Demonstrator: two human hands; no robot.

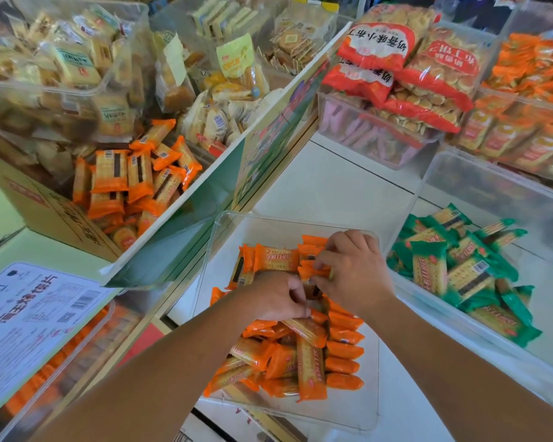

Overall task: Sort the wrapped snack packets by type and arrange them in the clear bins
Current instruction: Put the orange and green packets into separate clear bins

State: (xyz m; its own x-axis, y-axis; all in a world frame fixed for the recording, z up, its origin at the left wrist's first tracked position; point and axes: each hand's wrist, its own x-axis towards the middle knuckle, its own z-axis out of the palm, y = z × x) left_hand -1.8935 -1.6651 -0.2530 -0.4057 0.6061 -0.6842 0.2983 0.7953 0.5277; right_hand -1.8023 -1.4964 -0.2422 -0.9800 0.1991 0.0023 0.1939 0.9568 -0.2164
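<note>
Both hands are down in the middle clear bin [212, 266], each gripping orange cracker packets [310, 362]. Left hand [278, 296] has its fingers curled tight, pinching the end of a packet near the centre of the pile. Right hand [355, 269] sits just beyond it with its fingers bent down onto a few packets standing on edge at the far side of the bin; knuckles up, thumb hidden. The hands are nearly touching.

Orange packets fill most of this bin: a neat row stacked along the right wall, the rest lying loose and crossed at the near end.

Just right of it, a second clear bin [444, 173] holds green cracker packets [460, 269] in a loose heap, same cracker type by the look.

Up left, an open cardboard box [61, 215] holds more orange packets, some upright. Behind it are clear tubs of pale wrapped biscuits [74, 65]. Far right, red bags [412, 59] of small round biscuits are piled on another tub. A printed label sheet [35, 311] lies at the near left.
</note>
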